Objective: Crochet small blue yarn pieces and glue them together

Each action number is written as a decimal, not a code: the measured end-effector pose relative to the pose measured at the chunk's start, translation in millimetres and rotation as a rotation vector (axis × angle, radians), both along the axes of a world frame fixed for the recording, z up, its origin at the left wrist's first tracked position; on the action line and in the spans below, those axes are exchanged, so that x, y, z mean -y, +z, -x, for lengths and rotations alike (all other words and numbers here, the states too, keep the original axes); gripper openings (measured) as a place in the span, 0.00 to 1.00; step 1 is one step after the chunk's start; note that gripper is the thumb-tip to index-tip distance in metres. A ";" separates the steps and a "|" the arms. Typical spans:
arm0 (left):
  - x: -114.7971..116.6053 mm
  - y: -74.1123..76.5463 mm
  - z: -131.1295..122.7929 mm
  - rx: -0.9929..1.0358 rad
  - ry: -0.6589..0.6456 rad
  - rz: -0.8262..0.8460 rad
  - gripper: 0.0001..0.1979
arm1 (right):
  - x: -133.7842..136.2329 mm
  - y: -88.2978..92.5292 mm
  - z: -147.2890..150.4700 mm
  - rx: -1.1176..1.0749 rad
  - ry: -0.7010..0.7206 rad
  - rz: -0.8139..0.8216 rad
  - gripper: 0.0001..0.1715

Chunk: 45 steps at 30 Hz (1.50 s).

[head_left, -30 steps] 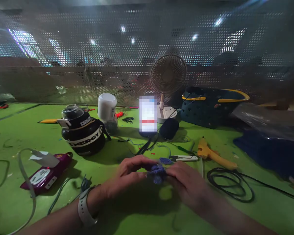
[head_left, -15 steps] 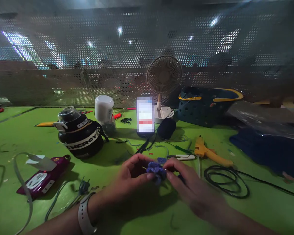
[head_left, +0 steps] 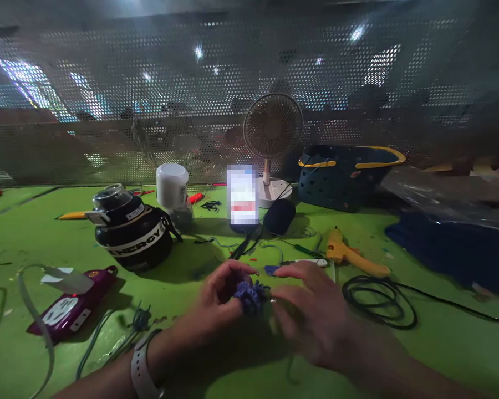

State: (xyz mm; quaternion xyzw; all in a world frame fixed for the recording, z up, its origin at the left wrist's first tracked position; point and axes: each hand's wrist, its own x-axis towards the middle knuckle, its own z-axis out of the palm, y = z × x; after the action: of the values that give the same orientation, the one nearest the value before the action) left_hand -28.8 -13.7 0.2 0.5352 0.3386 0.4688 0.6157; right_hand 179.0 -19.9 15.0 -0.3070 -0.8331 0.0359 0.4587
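Note:
My left hand [head_left: 222, 296], with a pale watch strap on its wrist, has its thumb and fingers round a ruffled purple-blue knitted piece [head_left: 249, 296]. Just right of that piece is my right hand [head_left: 311, 310], its thumb and index finger apart, slightly blurred, with nothing visible between them. A small flat blue piece [head_left: 271, 270] lies on the green table beyond the right fingertips. Behind my hands are a white-handled tool [head_left: 311, 262] and a dark ball of yarn [head_left: 280, 215].
A yellow glue gun [head_left: 353, 256] and coiled black cable [head_left: 378, 302] lie right. Farther back stand a lit phone [head_left: 243, 194], fan [head_left: 273, 127] and dark basket [head_left: 336, 180]. Left are a black bottle [head_left: 135, 235], white container [head_left: 172, 185] and purple power strip [head_left: 72, 305].
My right thumb and fingers have parted and come off the knitted piece. The piece stays in my left hand, turned somewhat. The whole view has shifted slightly.

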 end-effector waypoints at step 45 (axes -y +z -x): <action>2.0 11.3 -4.1 -0.373 0.126 -0.275 0.18 | 3.3 -13.4 9.3 0.068 -0.150 0.205 0.34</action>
State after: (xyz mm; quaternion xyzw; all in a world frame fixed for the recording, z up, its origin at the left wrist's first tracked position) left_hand -24.7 -15.7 11.5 0.6689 0.4123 0.4412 0.4334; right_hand 169.8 -23.3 1.5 -0.4149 -0.8148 0.0758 0.3977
